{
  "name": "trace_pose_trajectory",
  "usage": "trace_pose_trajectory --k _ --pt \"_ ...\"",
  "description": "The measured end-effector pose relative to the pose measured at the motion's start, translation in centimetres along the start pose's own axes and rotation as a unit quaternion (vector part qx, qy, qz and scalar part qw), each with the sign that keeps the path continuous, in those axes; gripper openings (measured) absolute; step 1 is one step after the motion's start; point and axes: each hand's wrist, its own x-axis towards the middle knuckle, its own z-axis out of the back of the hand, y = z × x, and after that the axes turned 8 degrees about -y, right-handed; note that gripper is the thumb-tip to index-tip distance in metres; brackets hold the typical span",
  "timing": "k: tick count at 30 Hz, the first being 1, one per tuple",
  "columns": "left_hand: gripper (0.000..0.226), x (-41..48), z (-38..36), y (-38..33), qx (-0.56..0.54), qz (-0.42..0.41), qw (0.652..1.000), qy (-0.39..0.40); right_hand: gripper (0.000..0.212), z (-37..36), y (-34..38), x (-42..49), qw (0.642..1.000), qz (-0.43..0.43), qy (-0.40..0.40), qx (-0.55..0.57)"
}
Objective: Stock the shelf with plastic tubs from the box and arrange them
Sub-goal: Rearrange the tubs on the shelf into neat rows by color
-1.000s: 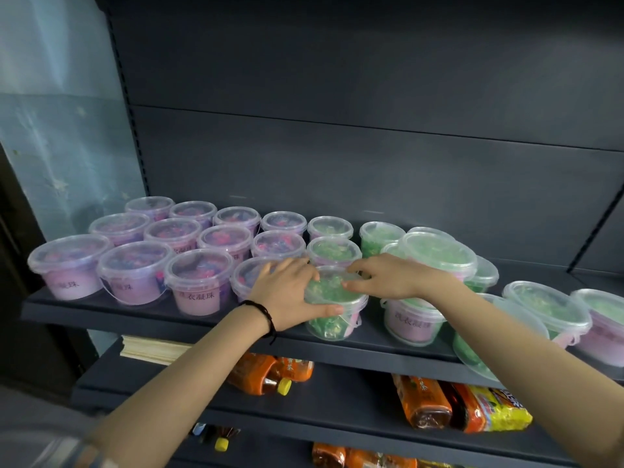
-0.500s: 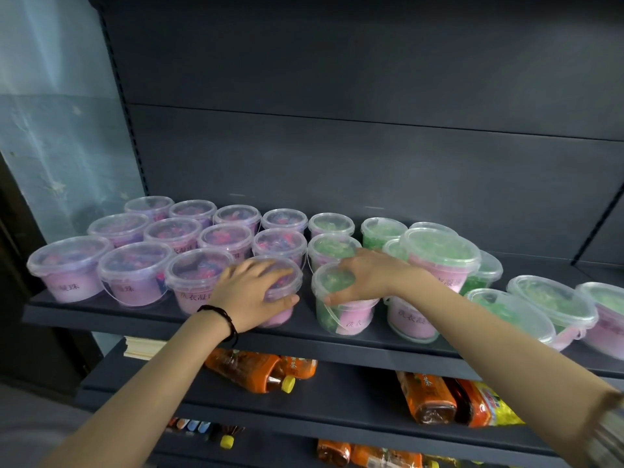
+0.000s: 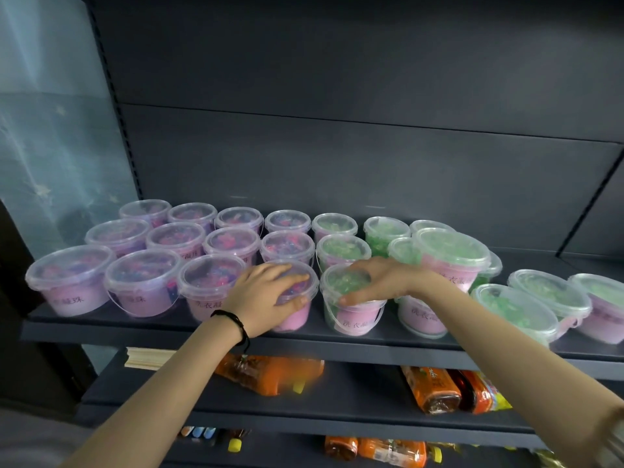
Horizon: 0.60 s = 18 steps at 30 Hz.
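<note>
Clear plastic tubs with snap lids are standing three rows deep on the dark shelf (image 3: 135,327), pink-and-blue ones filling the nine o'clock half and green ones running toward three o'clock. Both bare hands are working in the front row. The left hand (image 3: 266,292) is lying spread over the lid of the pink-and-blue tub (image 3: 291,320), its fingers reaching flat across the top toward one o'clock and its thumb pressing at the front rim; it is not closing round anything. A black cord (image 3: 236,324) is circling that wrist. At three o'clock of this tub, just beside it, the green tub (image 3: 354,320) is standing upright near the shelf's front edge. The right hand (image 3: 388,282) is coming in from three o'clock and covering the lid, held wide, fingers stretching along the far rim and thumb lying along the near rim. At two o'clock of that hand, one large green tub (image 3: 452,255) is sitting on top of others. Farther toward three o'clock a tilted tub (image 3: 516,312) is leaning against its neighbour. At six o'clock, orange bottles (image 3: 270,369) are lying on the lower shelf (image 3: 354,393).
</note>
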Motion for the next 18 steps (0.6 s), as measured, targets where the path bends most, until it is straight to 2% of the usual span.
trace_pose_trajectory --k 9,12,14,16,18 --pt "0.053 0.3 0.2 0.2 0.025 -0.005 1.0 -0.018 0.093 -2.8 1.3 0.1 0.99 -0.081 -0.108 -0.04" --pt "0.067 0.2 0.0 -1.5 0.061 0.009 0.996 -0.057 0.075 -4.6 0.8 -1.0 0.979 -0.014 -0.204 0.013" --pt "0.082 0.6 0.0 -3.1 0.032 0.007 0.996 -0.079 0.06 -5.4 0.0 -2.1 0.958 0.042 -0.271 0.078" --pt "0.082 1.3 -0.2 -4.7 -0.01 -0.008 0.996 -0.091 0.046 -5.7 -1.3 -3.6 0.925 0.077 -0.349 0.132" --pt "0.07 1.8 -0.7 -6.2 -0.034 -0.029 0.995 -0.094 0.031 -5.5 -3.0 -5.2 0.878 0.101 -0.438 0.168"
